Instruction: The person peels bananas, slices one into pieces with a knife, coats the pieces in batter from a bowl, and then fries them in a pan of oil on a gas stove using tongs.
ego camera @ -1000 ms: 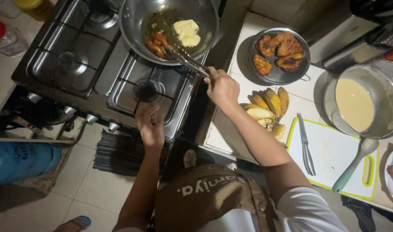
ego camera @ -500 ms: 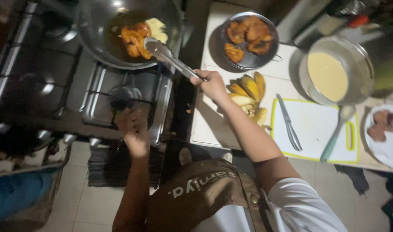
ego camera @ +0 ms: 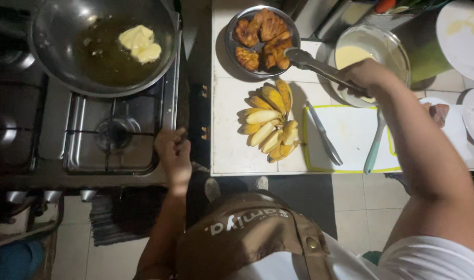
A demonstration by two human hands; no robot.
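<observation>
A bunch of small yellow bananas point(ego camera: 269, 124) lies on the tiled counter point(ego camera: 226, 150). At three o'clock from it sits a white cutting board point(ego camera: 351, 140) with a knife point(ego camera: 324, 134) on it. At ten o'clock, on the stove point(ego camera: 112, 135), a wok point(ego camera: 99, 44) holds pale batter pieces point(ego camera: 140, 43) in oil. A bowl of batter point(ego camera: 387, 49) stands at one o'clock

The floor point(ego camera: 361, 218) is laid with pale square tiles, dim in low light. A white tiled surface point(ego camera: 232, 150) stands at upper right, brightly lit from above. A steel gas stove point(ego camera: 55, 124) occupies the left, its control knobs point(ego camera: 50, 196) facing the floor. A dark ribbed mat point(ego camera: 112, 223) lies below the stove.
</observation>
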